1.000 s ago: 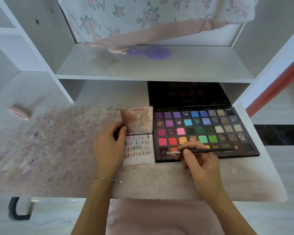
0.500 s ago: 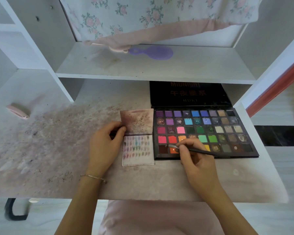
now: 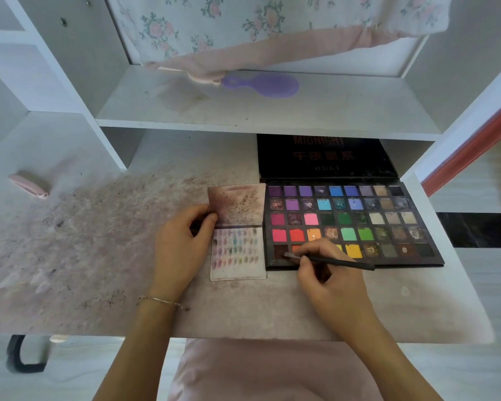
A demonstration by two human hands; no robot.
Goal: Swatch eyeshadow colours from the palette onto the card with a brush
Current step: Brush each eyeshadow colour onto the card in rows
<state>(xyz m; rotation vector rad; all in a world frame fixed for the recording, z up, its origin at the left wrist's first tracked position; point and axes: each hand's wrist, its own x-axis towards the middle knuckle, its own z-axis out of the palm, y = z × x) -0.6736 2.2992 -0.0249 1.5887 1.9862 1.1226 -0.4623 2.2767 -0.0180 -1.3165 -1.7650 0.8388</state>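
Note:
A large black eyeshadow palette (image 3: 388,224) lies open on the desk, lid propped back, with several rows of coloured pans. To its left lies a folded white card (image 3: 239,261) carrying rows of small colour swatches; its upper flap is stained brown. My left hand (image 3: 181,247) holds the card's left edge at the fold. My right hand (image 3: 327,280) grips a thin black brush (image 3: 339,261) like a pencil. The brush tip rests on the dark brown pan at the palette's bottom left corner.
A purple hairbrush (image 3: 263,84) lies on the shelf above, partly under a floral cloth (image 3: 243,27). A pink object (image 3: 29,185) sits at the desk's far left. The desk surface (image 3: 84,241) is smeared with powder. The shelf overhangs the palette's lid.
My right hand has swung the brush tip from the palette's lower edge up onto the orange pan, then left to the dark brown corner pan. My left hand and the card stayed put.

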